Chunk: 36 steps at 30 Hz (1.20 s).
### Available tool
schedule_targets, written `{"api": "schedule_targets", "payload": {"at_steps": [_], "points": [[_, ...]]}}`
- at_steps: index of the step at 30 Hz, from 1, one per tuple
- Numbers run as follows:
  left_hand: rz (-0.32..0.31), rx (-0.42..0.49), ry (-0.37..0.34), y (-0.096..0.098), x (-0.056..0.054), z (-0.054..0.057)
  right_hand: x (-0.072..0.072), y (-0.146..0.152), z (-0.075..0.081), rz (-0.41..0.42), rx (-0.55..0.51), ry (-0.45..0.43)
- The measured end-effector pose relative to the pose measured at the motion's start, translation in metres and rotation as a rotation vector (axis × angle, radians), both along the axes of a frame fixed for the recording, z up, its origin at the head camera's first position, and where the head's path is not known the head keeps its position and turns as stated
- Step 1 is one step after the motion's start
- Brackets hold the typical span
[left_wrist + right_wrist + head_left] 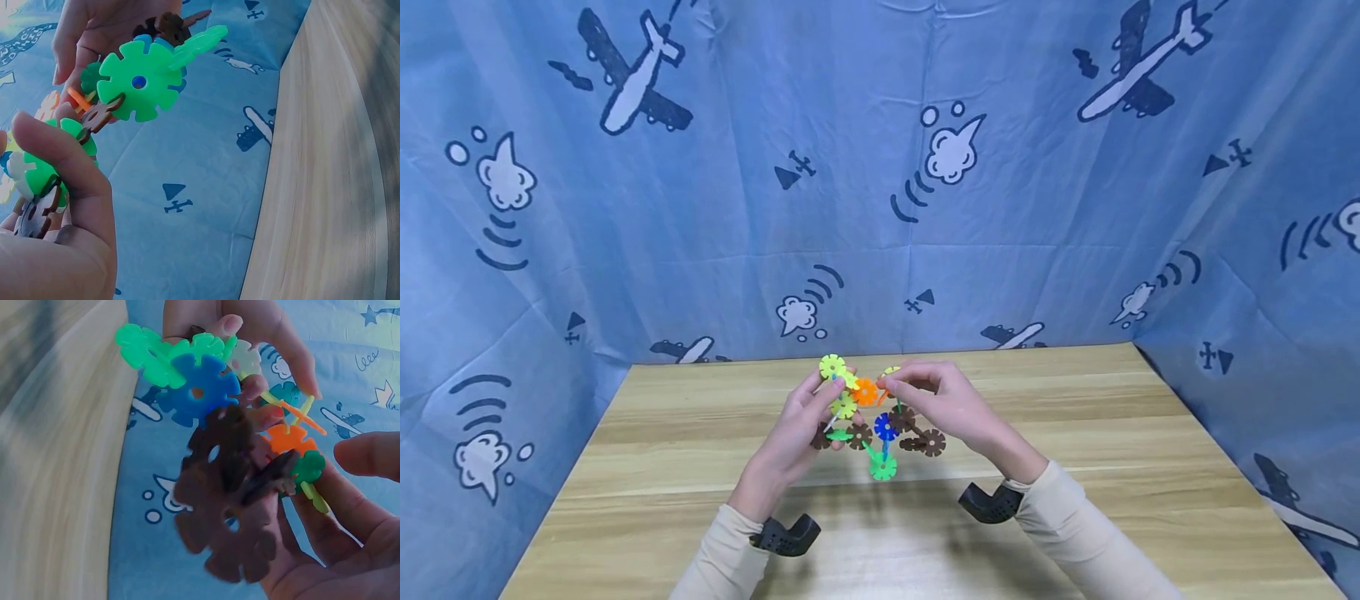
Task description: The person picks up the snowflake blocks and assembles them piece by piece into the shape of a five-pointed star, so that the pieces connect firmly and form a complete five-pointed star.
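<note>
A chain of interlocking plastic snowflake discs hangs between both hands above the table. The left hand grips its left side, around yellow discs and a brown disc. Fingers of the right hand hold the right side, near an orange disc seen edge-on and a dark green disc; their exact contact is partly hidden. Another orange disc sits between the hands. Below hang a blue disc and a bright green disc. Linked brown discs stick out at the lower right.
Beneath the hands lies a wood-grain table. A blue curtain printed with planes and clouds stands behind it and at both sides. Each wrist wears a black mount, one on the left and one on the right.
</note>
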State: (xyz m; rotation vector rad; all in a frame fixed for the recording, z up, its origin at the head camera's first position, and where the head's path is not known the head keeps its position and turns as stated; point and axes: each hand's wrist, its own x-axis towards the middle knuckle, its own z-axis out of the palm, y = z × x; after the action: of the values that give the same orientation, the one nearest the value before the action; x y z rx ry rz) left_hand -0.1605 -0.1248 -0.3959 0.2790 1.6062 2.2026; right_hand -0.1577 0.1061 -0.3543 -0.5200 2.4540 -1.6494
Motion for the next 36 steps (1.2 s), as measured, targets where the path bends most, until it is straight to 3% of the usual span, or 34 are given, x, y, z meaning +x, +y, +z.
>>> {"api": "schedule_targets", "payload": {"at_steps": [5, 15, 24, 36], "points": [[-0.015, 0.006, -0.005, 0.001, 0.000, 0.002, 0.001, 0.002, -0.001, 0.007, -0.031, 0.014], [-0.033, -0.001, 0.008, 0.001, 0.001, 0.001, 0.003, 0.003, 0.003, -0.066, -0.036, 0.052], [-0.021, 0.002, 0.001, 0.001, 0.001, 0.001, 0.006, 0.004, 0.012, -0.079, -0.087, 0.068], [-0.008, -0.016, -0.002, 0.002, 0.001, 0.001, 0.006, 0.003, 0.009, -0.096, -0.078, 0.054]]}}
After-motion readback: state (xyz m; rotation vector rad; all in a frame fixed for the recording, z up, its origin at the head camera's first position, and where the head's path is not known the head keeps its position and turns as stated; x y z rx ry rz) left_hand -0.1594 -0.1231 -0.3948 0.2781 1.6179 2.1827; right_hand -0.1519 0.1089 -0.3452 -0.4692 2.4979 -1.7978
